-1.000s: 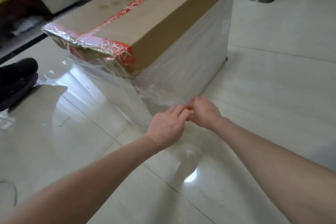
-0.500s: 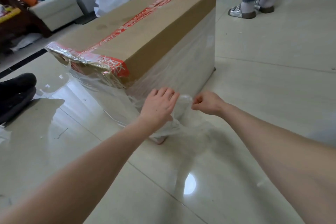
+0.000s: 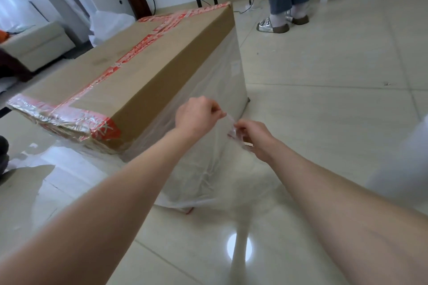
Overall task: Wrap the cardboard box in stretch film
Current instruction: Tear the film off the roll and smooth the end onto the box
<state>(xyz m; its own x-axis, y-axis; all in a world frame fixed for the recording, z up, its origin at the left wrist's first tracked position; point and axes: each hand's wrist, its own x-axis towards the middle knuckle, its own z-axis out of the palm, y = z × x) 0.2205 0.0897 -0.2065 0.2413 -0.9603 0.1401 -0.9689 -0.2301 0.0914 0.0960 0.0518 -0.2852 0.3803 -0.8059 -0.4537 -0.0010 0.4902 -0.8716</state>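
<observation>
A large cardboard box (image 3: 148,71) with red tape along its top stands on the tiled floor. Clear stretch film (image 3: 208,159) covers its lower sides and near corner, with a band of bare cardboard left under the top edge. My left hand (image 3: 196,115) and my right hand (image 3: 252,137) are raised in front of the box's right side. Both pinch a thin twisted strip of the film, stretched between them. The film hangs in a loose sheet from the strip down to the floor.
A person in jeans and sandals (image 3: 281,23) stands beyond the box at the back right. A beige sofa (image 3: 34,44) is at the far left, and a white bag (image 3: 108,25) lies behind the box. A dark shoe (image 3: 3,152) shows at the left edge.
Both hands have risen from near the floor at the box's corner to mid height. They moved apart and now pull a strip of film taut between them.
</observation>
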